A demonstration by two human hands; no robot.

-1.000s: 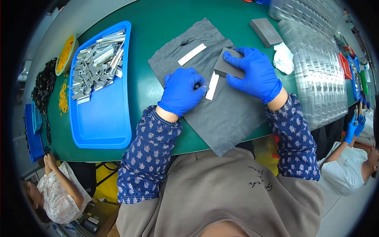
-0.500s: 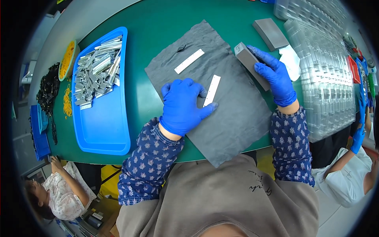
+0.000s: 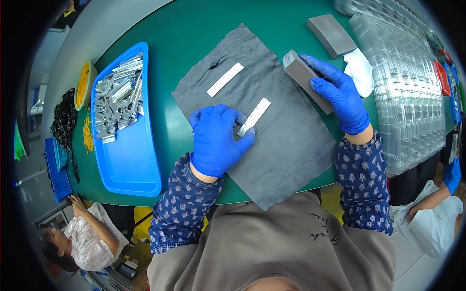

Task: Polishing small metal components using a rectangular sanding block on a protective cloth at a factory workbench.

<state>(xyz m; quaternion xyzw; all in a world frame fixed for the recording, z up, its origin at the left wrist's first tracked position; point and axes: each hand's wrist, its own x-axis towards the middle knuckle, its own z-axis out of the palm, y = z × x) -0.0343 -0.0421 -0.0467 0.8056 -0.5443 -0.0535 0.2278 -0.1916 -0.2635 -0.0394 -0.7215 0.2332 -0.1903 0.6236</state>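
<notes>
A dark grey cloth [image 3: 286, 160] lies askew on the green table. On it rest two thin, pale metal strips with small holes: a farther strip [image 3: 225, 80] lies free, and a nearer strip [image 3: 257, 112] reaches into the grip of my left hand [image 3: 213, 140]. The thumb and index finger of that blue-gloved hand pinch the strip's lower end; the other fingers curl on the cloth. In my right hand [image 3: 342, 97], also gloved in blue, is a grey rectangular block [image 3: 307, 80], tilted over the cloth's right edge.
At left, a blue tray [image 3: 127, 167] holds many metal strips, beside a bowl of yellow bands [image 3: 83, 82] and a black tangled bundle [image 3: 64, 116]. A second grey block [image 3: 332, 35], a white cloth [image 3: 358, 72] and stacked clear plastic trays [image 3: 405, 97] stand right. Other people sit at both sides.
My left thumb and index finger have closed around the nearer strip's lower end, and the strip has turned slightly clockwise. My right hand keeps holding the block. The whole view has shifted a little.
</notes>
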